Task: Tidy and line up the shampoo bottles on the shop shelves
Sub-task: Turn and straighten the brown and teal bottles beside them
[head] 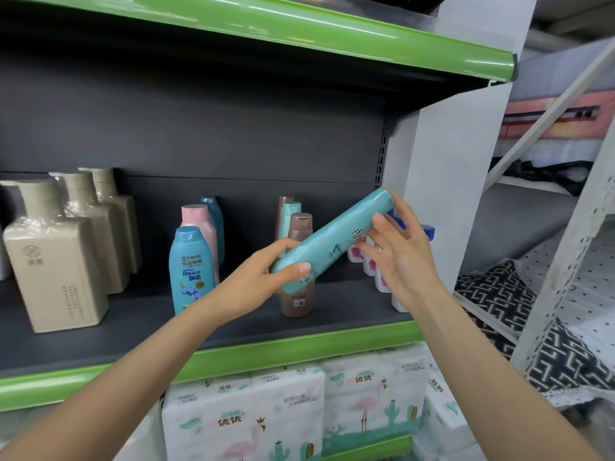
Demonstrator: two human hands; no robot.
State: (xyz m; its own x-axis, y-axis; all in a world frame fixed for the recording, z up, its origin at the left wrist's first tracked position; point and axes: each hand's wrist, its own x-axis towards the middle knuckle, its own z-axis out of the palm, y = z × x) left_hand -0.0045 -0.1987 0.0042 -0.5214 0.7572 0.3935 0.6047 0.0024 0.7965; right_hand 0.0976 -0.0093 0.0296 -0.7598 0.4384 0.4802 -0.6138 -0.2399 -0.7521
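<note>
Both hands on one teal bottle (332, 239), mid-frame, held in the air in front of the shelf (139, 331), clear of its deck. Bottle tilted: one end low at centre, other end high toward the right upright (446, 181).

Left hand (263, 281): grips the low end. Thumb lies across the front of the bottle, fingers curl round behind. Closed on it, firm wrap.

Right hand (402, 257): palm facing the camera, fingers loosely spread. Thumb tip rests on the bottle's upper half, the other fingertips touch it near the printed text and at the top end. Light fingertip contact, not a full wrap.

On the shelf behind:
- brown bottle (299, 261) upright, directly behind the low end of the teal one, partly covered by the left hand
- a smaller teal and another brown bottle further back in that row
- blue Rejoice bottle (190, 271) upright, left of centre, pink bottle (199, 234) just behind it, another blue one behind that
- three beige square bottles (55, 257) in a row at the left of the frame
- white bottles with blue caps (382, 267) at the right end, mostly hidden by the right hand

Tissue packs (299, 410) fill the level below, bottom centre.
</note>
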